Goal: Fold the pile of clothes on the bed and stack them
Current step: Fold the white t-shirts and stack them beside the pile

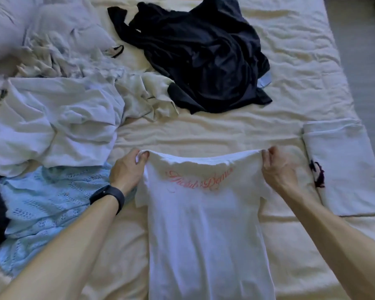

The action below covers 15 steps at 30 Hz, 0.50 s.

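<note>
White T-shirt (204, 224), pink script: top corners pinched by left hand (127, 169) and right hand (278, 169). Folded white garment (344, 165) just right of the right-hand grip; black garment (199, 57) beyond both.

text: pink cursive lettering (198, 180) | on: white T-shirt (204, 230) | reading: not legible; no other text

left hand (128, 169): pinching white shirt (204, 224) corner, arm reaching forward | right hand (279, 169): gripping opposite corner, fingers curling, arm reaching forward

Rumpled cream bed (294, 68), grey floor (364, 72) beside it.
</note>
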{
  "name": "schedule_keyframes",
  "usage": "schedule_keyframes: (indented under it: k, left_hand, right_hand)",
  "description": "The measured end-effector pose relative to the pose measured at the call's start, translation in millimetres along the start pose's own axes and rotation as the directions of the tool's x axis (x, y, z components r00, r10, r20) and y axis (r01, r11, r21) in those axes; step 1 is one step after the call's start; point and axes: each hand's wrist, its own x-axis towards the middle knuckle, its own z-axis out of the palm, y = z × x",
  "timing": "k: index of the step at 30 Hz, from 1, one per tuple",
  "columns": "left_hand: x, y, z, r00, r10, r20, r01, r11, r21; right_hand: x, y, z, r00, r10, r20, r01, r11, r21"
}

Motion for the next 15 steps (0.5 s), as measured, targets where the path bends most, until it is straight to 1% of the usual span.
schedule_keyframes:
  k: [2, 3, 5, 6, 7, 8, 9, 10, 11, 12, 13, 15]
  left_hand:
    - [14.9, -6.6, 13.6, 1.0, 0.023, -0.012, -0.023, 0.999, 0.026]
    - [20.5, -7.7, 18.0, 0.998, 0.039, -0.048, -0.039, 0.999, 0.013]
    - [28.2, -8.8, 25.6, 0.975, 0.049, -0.215, -0.065, 0.995, -0.07]
    - [30.1, -10.5, 27.9, 0.953, 0.036, -0.301, -0.063, 0.995, -0.082]
    - [32.8, -12.1, 28.9, 0.94, 0.028, -0.339, -0.048, 0.998, -0.049]
    - [36.6, -12.9, 29.4, 0.952, 0.037, -0.303, -0.028, 0.999, 0.035]
    - [42.0, -14.1, 30.0, 0.977, 0.04, -0.208, -0.011, 0.991, 0.136]
    - [46.9, -14.8, 30.4, 0.994, 0.008, -0.107, 0.015, 0.977, 0.215]
    - [50.6, -12.6, 30.6, 0.999, -0.03, -0.033, 0.038, 0.966, 0.254]
    - [52.3, -7.4, 31.1, 0.999, -0.05, 0.002, 0.048, 0.966, 0.255]
    - [52.2, 0.1, 32.1, 0.999, -0.043, 0.003, 0.041, 0.968, 0.248]
    - [43.4, 19.4, 36.8, 0.997, 0.053, -0.057, -0.033, 0.95, 0.311]
  right_hand:
    - [18.5, 6.9, 20.0, 1.0, 0.005, -0.011, -0.004, 1.0, 0.018]
    - [25.6, 9.7, 26.5, 0.999, 0.003, -0.043, -0.002, 1.0, 0.026]
    - [37.0, 13.8, 33.3, 0.991, 0.012, -0.135, -0.005, 0.999, 0.05]
    - [41.6, 16.3, 34.9, 0.985, 0.013, -0.17, -0.006, 0.999, 0.044]
    - [46.7, 17.5, 35.8, 0.984, 0.004, -0.179, -0.001, 1.0, 0.012]
    - [51.6, 17.8, 36.4, 0.989, -0.009, -0.149, 0.001, 0.999, -0.049]
    - [56.6, 18.5, 36.0, 0.996, -0.006, -0.085, -0.004, 0.993, -0.117]
    - [60.8, 19.8, 34.9, 1.0, 0.013, -0.02, -0.016, 0.987, -0.157]
    - [63.9, 20.6, 33.6, 0.999, 0.036, 0.035, -0.03, 0.987, -0.156]
    - [66.4, 20.9, 32.4, 0.996, 0.051, 0.072, -0.042, 0.992, -0.119]
    - [67.3, 20.1, 30.2, 0.994, 0.063, 0.089, -0.057, 0.996, -0.062]
    - [62.1, 21.2, 25.5, 0.99, 0.101, 0.095, -0.105, 0.993, 0.044]
